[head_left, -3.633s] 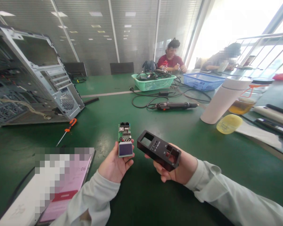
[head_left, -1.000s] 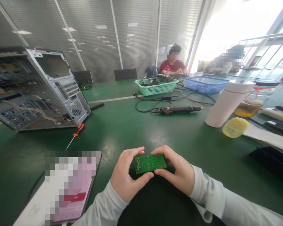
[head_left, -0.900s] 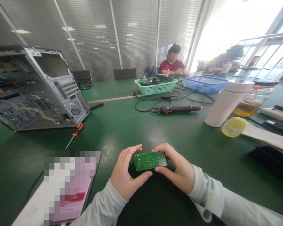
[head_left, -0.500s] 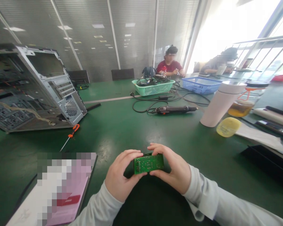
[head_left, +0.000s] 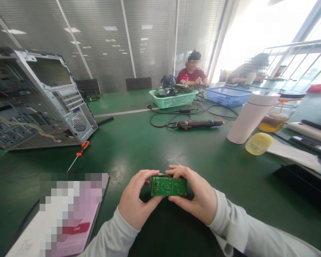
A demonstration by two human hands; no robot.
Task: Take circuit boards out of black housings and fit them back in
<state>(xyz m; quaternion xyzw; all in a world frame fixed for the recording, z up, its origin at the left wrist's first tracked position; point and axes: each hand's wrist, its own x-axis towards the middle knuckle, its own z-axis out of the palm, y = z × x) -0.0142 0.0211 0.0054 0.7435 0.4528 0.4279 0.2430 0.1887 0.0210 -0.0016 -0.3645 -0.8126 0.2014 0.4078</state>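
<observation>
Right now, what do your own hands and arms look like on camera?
The left hand and right hand are bare, no gloves visible. Both arms wear long, plain, pale grey sleeves. The right sleeve is creased, with a loose fold near the wrist; the left sleeve looks smoother.

The camera sits on the person's head, facing forward and down across the green table (head_left: 139, 142). The left hand (head_left: 135, 200) and right hand (head_left: 199, 196) appear close below it at near centre, both sleeves (head_left: 117, 228) entering from the near side. Its wide view spans from the computer case (head_left: 79, 123) at left to the bright window (head_left: 256, 25) at right, reaching the far partition (head_left: 152, 53).
</observation>
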